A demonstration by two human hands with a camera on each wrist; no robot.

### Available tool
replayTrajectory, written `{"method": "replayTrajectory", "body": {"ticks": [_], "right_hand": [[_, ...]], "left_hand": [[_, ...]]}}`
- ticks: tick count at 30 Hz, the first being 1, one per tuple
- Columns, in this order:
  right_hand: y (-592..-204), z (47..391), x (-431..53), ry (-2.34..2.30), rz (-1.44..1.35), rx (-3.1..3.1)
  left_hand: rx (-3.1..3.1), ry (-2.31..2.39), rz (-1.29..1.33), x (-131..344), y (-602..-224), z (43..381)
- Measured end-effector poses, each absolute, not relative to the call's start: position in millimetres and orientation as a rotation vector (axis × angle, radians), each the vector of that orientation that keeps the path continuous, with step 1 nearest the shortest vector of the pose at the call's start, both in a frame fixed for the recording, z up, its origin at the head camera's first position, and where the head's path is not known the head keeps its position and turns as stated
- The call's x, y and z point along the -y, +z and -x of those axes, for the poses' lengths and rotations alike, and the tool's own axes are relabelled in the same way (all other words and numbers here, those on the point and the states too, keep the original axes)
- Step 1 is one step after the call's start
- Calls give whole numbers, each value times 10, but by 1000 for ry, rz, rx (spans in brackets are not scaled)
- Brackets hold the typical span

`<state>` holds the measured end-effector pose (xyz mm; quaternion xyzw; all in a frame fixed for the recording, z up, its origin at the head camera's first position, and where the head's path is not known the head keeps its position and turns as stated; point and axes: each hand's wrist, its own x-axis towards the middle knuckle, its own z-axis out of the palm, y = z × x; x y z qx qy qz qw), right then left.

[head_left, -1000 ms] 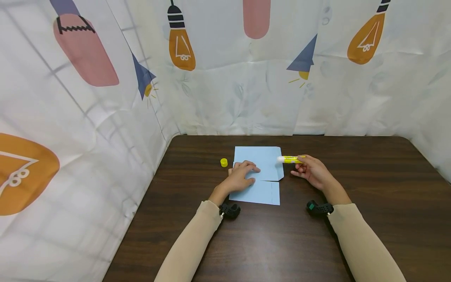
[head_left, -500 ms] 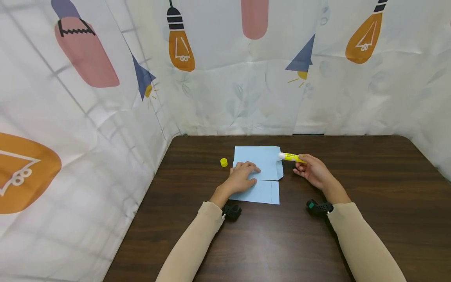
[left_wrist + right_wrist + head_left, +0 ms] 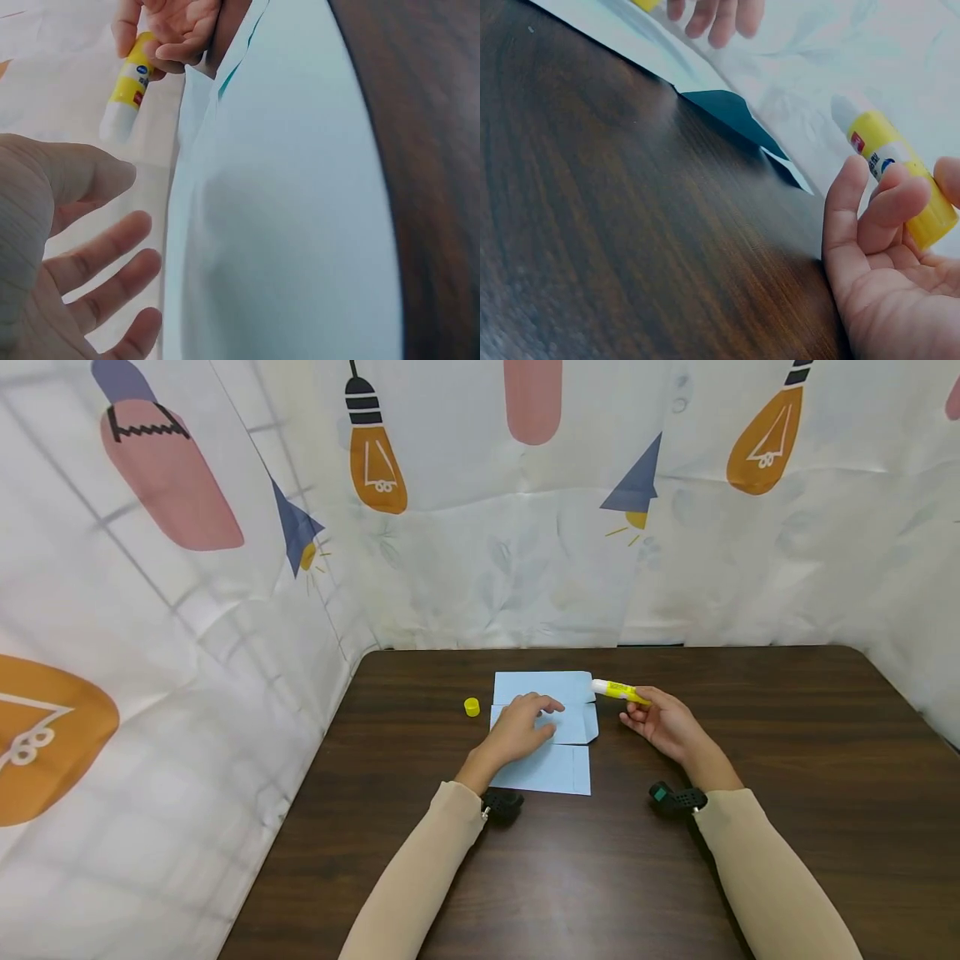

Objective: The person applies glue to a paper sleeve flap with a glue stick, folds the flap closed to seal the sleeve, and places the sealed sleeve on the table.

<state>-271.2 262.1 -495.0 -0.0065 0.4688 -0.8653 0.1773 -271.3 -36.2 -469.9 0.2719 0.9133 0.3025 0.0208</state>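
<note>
A light blue sheet of paper (image 3: 543,683) with crease lines and a small flap on its right side lies on the table. Over its middle my left hand (image 3: 516,731) hovers with fingers spread and loosely bent, holding nothing; the left wrist view shows the fingertips apart from the paper (image 3: 300,187). My right hand (image 3: 671,727) pinches a yellow glue stick (image 3: 618,690) between thumb and fingers, its white end pointing left at the paper's upper right corner. In the right wrist view the flap (image 3: 727,116) stands slightly raised off the table.
A yellow glue stick cap (image 3: 472,707) sits left of the paper on the dark wooden table (image 3: 787,760). Behind the table and along its left side hangs a white curtain (image 3: 480,568) printed with lamps and bulbs. Each wrist wears a black camera band.
My left hand has lifted off the paper and shifted slightly right. The glue stick has slid toward the paper's far right corner and tilted, its white end now pointing farther away.
</note>
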Motion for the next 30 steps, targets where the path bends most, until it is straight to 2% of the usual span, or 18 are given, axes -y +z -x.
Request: {"method": "replayTrajectory", "body": {"ticks": [9, 30], "right_hand": [[-4934, 2703, -2628, -2478, -12, -1263], [-4963, 2730, -2644, -2478, -12, -1225]], "left_hand": [[-2742, 1067, -766, 192, -4715, 2839], [-2758, 984, -759, -146, -4760, 2920]]}}
